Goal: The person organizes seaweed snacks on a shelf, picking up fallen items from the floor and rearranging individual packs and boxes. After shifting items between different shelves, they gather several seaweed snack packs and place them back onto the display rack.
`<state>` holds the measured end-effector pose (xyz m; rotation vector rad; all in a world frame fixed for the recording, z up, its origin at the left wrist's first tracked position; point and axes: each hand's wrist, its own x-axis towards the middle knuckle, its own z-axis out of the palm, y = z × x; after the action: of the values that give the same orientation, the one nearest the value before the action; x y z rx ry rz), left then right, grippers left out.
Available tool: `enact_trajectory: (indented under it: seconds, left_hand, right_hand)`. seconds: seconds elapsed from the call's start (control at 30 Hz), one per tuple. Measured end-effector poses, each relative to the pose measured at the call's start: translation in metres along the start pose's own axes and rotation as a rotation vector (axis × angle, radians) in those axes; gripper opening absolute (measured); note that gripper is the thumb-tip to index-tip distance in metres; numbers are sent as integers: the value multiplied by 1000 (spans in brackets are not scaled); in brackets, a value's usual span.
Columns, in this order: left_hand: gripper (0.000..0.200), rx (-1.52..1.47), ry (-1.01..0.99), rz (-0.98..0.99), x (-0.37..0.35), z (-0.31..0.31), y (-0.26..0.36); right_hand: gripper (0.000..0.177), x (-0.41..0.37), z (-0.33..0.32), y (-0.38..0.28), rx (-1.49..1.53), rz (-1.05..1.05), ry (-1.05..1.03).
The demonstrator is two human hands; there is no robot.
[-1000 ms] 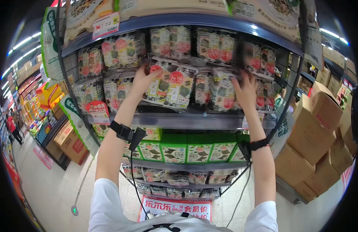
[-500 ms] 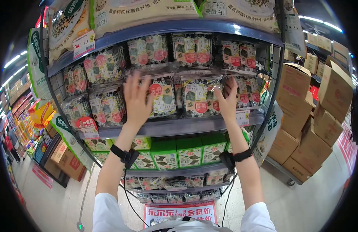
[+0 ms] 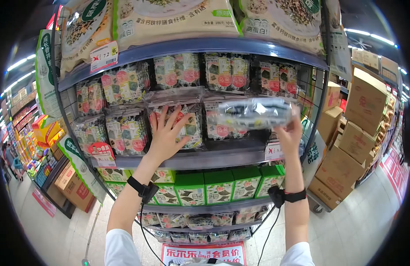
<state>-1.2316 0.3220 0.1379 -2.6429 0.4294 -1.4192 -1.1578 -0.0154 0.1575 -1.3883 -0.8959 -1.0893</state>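
Note:
My right hand point(image 3: 290, 133) grips the right end of a seaweed snack pack point(image 3: 251, 114), blurred by motion and held on its side in front of the shelf. Behind it, other packs are partly hidden. With fingers spread, my left hand point(image 3: 167, 135) lies against the front of another seaweed snack pack point(image 3: 194, 126) in the middle of the same shelf. More such packs point(image 3: 125, 133) stand in rows to the left and along the back.
Large cereal-like bags point(image 3: 174, 22) fill the shelf above. Green boxes point(image 3: 218, 186) line the shelf below. Price tags point(image 3: 275, 151) hang on the shelf edge point(image 3: 205, 160). Stacked cartons point(image 3: 346, 150) stand on a trolley at right. Cables hang from both wristbands.
My right hand has taken a seaweed snack pack from the right of the shelf and drawn it outward. My left hand has moved slightly right and down, onto a pack. The view has shifted slightly.

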Motion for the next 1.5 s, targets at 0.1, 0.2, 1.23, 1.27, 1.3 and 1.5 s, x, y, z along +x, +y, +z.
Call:
enact_trajectory:
  seconds: [0.1,0.2,1.23,1.27,1.3,1.5]
  left_hand:
    - [52,-18,19,5,1,5,1]
    - [48,-292,223,-202,9,10,25]
    - [51,-134,45,123,38,50,86]
    - [51,-132,35,123,38,50,86]
    - [52,-130,25,125,38,50,87]
    - [54,-92,21,127,39,48,90]
  right_hand:
    - [43,42,2,-50,-451,-397,-40]
    - [27,57,35,-49,-630,-764,-369]
    - [76,37,-71,116,-588,482,15]
    - [76,41,-72,120,-592,478,18]
    - [82,47,-71,124,-521,499,32]
    - [95,51,-38,127,-560,758,-46]
